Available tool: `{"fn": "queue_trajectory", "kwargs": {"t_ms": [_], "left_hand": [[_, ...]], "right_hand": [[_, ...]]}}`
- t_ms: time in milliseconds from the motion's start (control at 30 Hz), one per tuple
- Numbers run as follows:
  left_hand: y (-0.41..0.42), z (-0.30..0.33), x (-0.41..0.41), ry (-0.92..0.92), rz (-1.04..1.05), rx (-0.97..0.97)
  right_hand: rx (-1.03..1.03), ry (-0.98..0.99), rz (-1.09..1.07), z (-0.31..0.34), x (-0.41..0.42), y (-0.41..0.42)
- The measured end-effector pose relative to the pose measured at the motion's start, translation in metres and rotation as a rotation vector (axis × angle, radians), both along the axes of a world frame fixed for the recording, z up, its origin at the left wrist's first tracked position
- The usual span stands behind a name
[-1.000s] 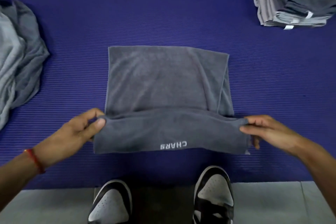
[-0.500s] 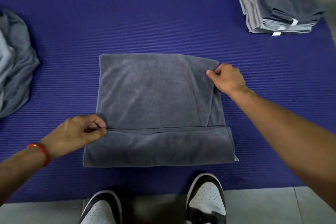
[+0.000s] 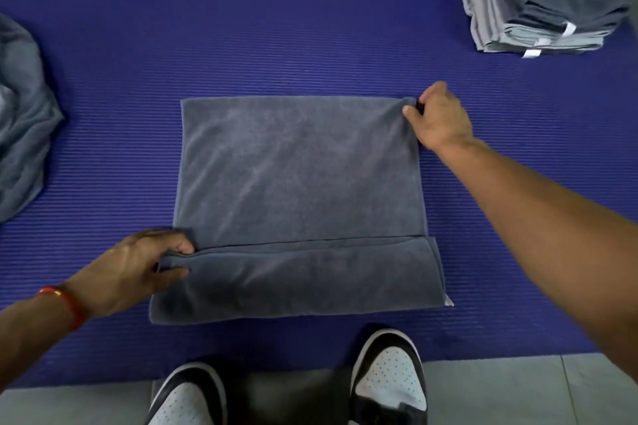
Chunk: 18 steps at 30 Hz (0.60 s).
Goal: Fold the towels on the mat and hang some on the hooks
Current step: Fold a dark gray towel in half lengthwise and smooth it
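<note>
Purple ribbed mat [image 3: 310, 28] carries everything. Left hand [image 3: 138, 269] pinches the folded flap's end, likely anchoring the gray towel [image 3: 297, 183]; right hand [image 3: 438, 117] pinches its far corner, seemingly squaring it. Folded stack [image 3: 538, 3] far right, unfolded heap [image 3: 20, 121] left.

A ribbed foam mat [image 3: 310, 28] with a matt blue-violet surface is seen under a grey towel [image 3: 297, 183] of soft, napped terry cloth, its pile brushed in lighter streaks. The same matt cloth is shown by the folded stack [image 3: 538, 3] and the crumpled heap [image 3: 24, 121]. The shoes [image 3: 390, 376] are made of smooth, perforated leather-like material
</note>
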<state>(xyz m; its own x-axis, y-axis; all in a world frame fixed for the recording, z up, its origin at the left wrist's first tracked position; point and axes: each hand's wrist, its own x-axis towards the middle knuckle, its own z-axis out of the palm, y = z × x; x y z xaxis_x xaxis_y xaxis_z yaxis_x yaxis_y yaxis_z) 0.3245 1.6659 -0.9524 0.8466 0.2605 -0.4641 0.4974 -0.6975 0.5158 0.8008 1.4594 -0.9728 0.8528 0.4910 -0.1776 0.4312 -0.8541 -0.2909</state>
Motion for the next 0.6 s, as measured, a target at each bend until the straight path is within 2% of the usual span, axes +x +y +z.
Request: {"fn": "queue_trajectory", "kwargs": {"t_ms": [67,100,167,233,300,433,533,600], "left_hand": [[-0.001,0.005,0.002,0.013,0.031,-0.013],[-0.003,0.009,0.003,0.006,0.050,-0.013],[-0.007,0.012,0.003,0.008,0.091,-0.007],[-0.008,0.009,-0.004,0.016,0.157,-0.014],[-0.007,0.006,-0.012,0.034,0.240,-0.051],[-0.009,0.009,-0.019,0.029,0.474,-0.270],[-0.006,0.016,-0.015,0.059,0.534,-0.392],[0.000,0.025,-0.008,-0.010,0.604,-0.492]], "right_hand": [[0.081,-0.061,0.212,0.016,-0.033,-0.018],[0.079,-0.028,0.343,0.025,-0.053,-0.030],[-0.079,0.039,0.566,0.037,-0.092,-0.062],[-0.231,-0.028,0.688,0.038,-0.120,-0.098],[-0.243,-0.010,0.643,0.037,-0.132,-0.131],[-0.071,0.413,0.349,0.032,-0.137,-0.170],[0.089,0.630,0.214,0.038,-0.135,-0.174],[0.260,0.753,0.150,0.049,-0.126,-0.164]]}}
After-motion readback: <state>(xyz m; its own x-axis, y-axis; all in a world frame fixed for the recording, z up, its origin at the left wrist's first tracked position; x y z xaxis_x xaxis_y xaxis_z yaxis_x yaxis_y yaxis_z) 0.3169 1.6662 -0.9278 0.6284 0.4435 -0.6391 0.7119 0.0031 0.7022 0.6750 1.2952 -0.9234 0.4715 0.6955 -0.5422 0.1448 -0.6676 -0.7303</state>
